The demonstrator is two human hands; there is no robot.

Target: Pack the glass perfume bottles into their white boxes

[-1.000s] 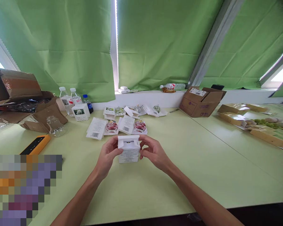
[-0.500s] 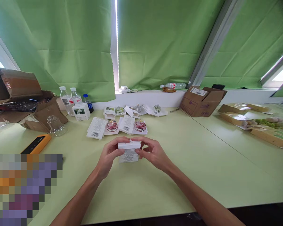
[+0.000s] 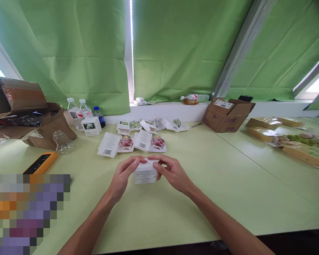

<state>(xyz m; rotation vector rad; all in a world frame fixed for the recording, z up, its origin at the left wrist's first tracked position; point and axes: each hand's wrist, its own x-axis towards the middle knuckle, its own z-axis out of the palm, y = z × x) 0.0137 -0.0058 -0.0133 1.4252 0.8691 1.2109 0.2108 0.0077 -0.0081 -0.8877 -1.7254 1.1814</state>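
Note:
A small white carton [image 3: 145, 176] with printed text stands on the pale green table [image 3: 175, 209] in front of me. My left hand [image 3: 123, 176] grips its left side, fingers curled over the top. My right hand [image 3: 171, 172] holds the right side, fingertips pressing the lid down. Behind it lie two round pink glass bottles [image 3: 126, 142] [image 3: 157, 141] on unfolded white cartons with barcodes, and farther back several greenish bottles [image 3: 134, 124] on flattened cartons.
A closed white carton [image 3: 90, 126] and three drink bottles [image 3: 74, 113] stand at back left, by torn cardboard [image 3: 21, 113] and an empty jar [image 3: 61, 141]. An orange device [image 3: 41, 163] lies left. A brown box [image 3: 225, 115] and trays [image 3: 295, 141] sit right.
The carton's top flap, standing open a second ago, has been folded down and pressed shut under my fingers. The carton has sunk slightly onto the table.

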